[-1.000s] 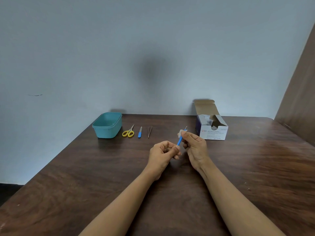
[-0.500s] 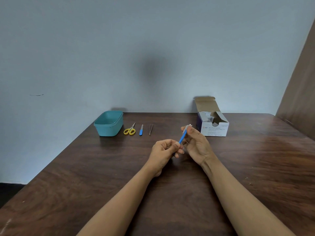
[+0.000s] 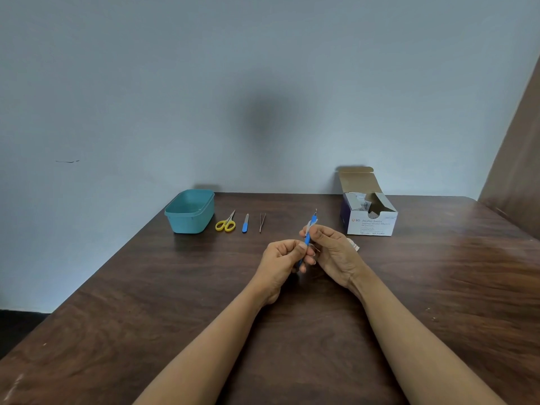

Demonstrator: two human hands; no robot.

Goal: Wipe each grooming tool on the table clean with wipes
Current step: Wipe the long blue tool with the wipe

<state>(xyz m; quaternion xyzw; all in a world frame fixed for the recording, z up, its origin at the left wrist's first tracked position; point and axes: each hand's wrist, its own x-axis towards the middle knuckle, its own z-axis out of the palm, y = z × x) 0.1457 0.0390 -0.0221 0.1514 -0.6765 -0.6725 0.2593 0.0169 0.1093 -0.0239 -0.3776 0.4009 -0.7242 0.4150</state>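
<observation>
Change: a moment ago the right hand (image 3: 333,247) covered the metal tip of the blue-handled tool (image 3: 313,222); it now sits lower on the handle, and the tip stands bare above the fingers.
Meaning: the tip end looks wiped and the stroke seems to be working down the handle, so this tool is probably partly done.
Left hand: the left hand (image 3: 285,255) is curled, thumb and fingers clamped on the tool's lower end to steady it.
Right hand: palm turned inward, its fingers pinch the white wipe (image 3: 307,229) against the shaft.
Tool position: held in the air over the middle of the tabletop (image 3: 175,287), tilted, tip pointing up and away.
Arms: both forearms reach forward and converge, hands touching at the tool.
Waiting tools: yellow-handled scissors (image 3: 225,224), a blue nail file (image 3: 245,223) and tweezers (image 3: 262,222) lie in a row near the far edge, just beside a teal tub (image 3: 190,211), well apart from the hands.
Supply: an open alcohol swab box (image 3: 371,220) stands far right.
Scrap: a small white piece (image 3: 355,246) lies just behind the right hand, possibly a torn sachet.
</observation>
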